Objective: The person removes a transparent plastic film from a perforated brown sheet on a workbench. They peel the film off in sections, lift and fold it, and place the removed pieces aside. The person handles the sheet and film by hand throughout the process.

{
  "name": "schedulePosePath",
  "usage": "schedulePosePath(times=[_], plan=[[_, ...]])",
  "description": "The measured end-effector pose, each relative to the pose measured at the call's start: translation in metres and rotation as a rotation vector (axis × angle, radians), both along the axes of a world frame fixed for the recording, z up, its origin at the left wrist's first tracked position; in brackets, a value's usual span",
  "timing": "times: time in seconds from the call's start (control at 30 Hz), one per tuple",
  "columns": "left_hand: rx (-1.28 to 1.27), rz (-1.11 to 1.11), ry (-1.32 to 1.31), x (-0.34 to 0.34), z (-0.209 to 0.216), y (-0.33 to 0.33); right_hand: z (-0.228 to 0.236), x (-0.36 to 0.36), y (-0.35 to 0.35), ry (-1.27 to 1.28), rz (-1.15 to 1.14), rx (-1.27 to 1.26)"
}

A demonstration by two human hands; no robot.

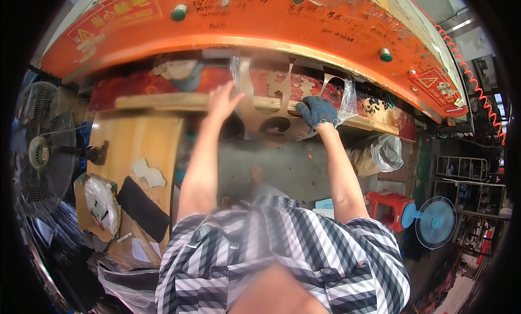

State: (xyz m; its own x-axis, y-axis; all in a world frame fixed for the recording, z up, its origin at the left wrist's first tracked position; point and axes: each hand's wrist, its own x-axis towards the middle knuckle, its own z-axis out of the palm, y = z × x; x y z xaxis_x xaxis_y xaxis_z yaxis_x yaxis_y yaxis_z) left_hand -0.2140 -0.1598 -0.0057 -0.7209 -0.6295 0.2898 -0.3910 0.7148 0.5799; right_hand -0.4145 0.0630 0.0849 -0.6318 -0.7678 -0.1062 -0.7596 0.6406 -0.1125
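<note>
A tan sheet with large cut-out holes point(279, 109) hangs over the front edge of the bench, with clear plastic film point(349, 99) along its sides. My right hand point(317, 112), in a blue-grey knitted glove, has its fingers closed over the sheet's right part. Bare and slightly blurred, my left hand point(221, 101) is beside the sheet's left edge, thumb and fingers apart; no grip on the sheet shows. Beyond the sheet, small tan cut pieces point(306, 87) lie on the red board point(214, 78).
An orange machine beam point(244, 21) with green buttons spans above the bench. A wooden strip point(168, 101) edges the bench. Left are a wooden table point(135, 137) and a large fan point(40, 151). Right are a lined sack point(385, 154), a red stool point(388, 205) and a blue fan point(436, 221).
</note>
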Motion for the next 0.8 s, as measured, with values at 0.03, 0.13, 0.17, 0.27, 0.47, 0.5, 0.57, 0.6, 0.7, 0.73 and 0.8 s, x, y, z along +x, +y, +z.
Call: schedulePosePath(times=[0.03,0.13,0.17,0.27,0.47,0.5,0.57,0.6,0.7,0.73,0.8], plan=[[0.021,-0.011,-0.017,0.002,-0.001,0.000,-0.002,0.003,0.001,-0.020,-0.014,0.034],[0.034,-0.016,-0.042,0.013,-0.002,0.005,-0.007,0.015,0.007,0.015,-0.012,0.021],[0.019,-0.013,-0.050,0.017,-0.001,0.008,-0.009,0.019,0.011,0.014,-0.003,0.007],[0.005,-0.011,-0.032,0.035,0.003,0.026,-0.013,0.034,0.029,0.046,0.020,-0.066],[-0.007,0.019,0.025,0.076,0.015,0.077,-0.008,0.068,0.073,-0.077,0.003,-0.092],[0.009,0.068,0.014,0.087,0.015,0.084,-0.007,0.080,0.078,-0.109,-0.003,-0.099],[0.015,0.086,0.059,0.100,0.015,0.101,0.003,0.096,0.086,-0.166,-0.258,-0.179],[-0.006,0.093,0.028,0.108,0.015,0.109,0.009,0.105,0.088,-0.131,-0.341,-0.244],[-0.108,0.118,0.012,0.131,0.011,0.132,0.029,0.128,0.082,-0.098,-0.378,-0.452],[-0.123,0.115,0.029,0.140,0.009,0.139,0.034,0.136,0.075,-0.094,-0.337,-0.539],[-0.142,0.109,0.021,0.156,0.006,0.154,0.044,0.144,0.048,-0.147,-0.253,-0.589]])
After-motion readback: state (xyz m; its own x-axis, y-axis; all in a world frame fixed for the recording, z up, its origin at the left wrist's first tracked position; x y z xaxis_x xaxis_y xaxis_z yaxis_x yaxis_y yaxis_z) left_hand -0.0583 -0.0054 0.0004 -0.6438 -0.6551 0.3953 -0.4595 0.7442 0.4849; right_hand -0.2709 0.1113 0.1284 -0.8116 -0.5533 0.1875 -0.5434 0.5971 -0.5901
